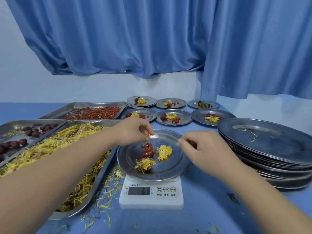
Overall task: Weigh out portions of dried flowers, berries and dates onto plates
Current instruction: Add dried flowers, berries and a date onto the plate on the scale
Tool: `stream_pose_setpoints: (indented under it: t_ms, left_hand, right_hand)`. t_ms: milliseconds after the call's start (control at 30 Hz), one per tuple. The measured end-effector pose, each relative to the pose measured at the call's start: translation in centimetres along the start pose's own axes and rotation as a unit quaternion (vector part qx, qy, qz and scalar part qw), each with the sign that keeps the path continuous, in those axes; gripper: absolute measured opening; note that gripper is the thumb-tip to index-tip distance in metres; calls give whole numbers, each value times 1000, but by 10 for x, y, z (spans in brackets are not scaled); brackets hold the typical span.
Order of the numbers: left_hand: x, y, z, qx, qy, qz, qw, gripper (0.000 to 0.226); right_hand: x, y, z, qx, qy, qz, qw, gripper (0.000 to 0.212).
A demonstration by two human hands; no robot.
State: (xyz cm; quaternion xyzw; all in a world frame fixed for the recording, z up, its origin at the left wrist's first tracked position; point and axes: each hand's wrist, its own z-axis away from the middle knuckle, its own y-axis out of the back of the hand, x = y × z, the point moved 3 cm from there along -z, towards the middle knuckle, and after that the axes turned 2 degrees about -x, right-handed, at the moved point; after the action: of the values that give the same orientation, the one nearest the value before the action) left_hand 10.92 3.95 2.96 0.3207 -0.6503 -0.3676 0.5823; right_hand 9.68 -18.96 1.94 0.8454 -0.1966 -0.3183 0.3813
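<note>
A steel plate (175, 163) sits on a white digital scale (151, 194). On the plate lie two dried yellow flowers (164, 152), one red date (148, 153) and a few red berries (148, 146). My left hand (135, 132) hovers over the plate's far left side, its fingertips pinching a few berries and petals. My right hand (204, 149) is at the plate's right rim, fingers curled with the thumb and forefinger at the edge. The scale's display is too blurred to read.
At the left stand trays of dried flowers (50, 146), dates (25, 132) and berries (94, 112). Several filled small plates (173, 117) are at the back. A stack of bare plates (270, 149) rises on the right. Loose petals litter the blue table.
</note>
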Motion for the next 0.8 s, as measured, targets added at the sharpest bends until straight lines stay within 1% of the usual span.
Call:
stream_pose_setpoints:
  t_ms: [100,167,233,433,600,800]
  left_hand:
    - [0,-3,2,-33,21,2,999,27]
    - [1,-1,3,-25,24,18,999,34]
    - [3,2,1,-7,28,27,999,35]
    - [4,3,-5,23,27,17,999,21]
    - [3,6,-5,39,26,50,998,16]
    - [-4,8,0,56,36,110,992,25]
  right_hand:
    - [13,0,19,55,15,-4,998,29]
    - [20,0,22,76,22,-2,997,27]
    - [22,0,22,95,28,3,995,25]
    - [18,-8,21,76,49,21,996,27]
    - [17,-10,22,71,38,13,997,31]
    - [18,-10,23,85,35,-5,996,29]
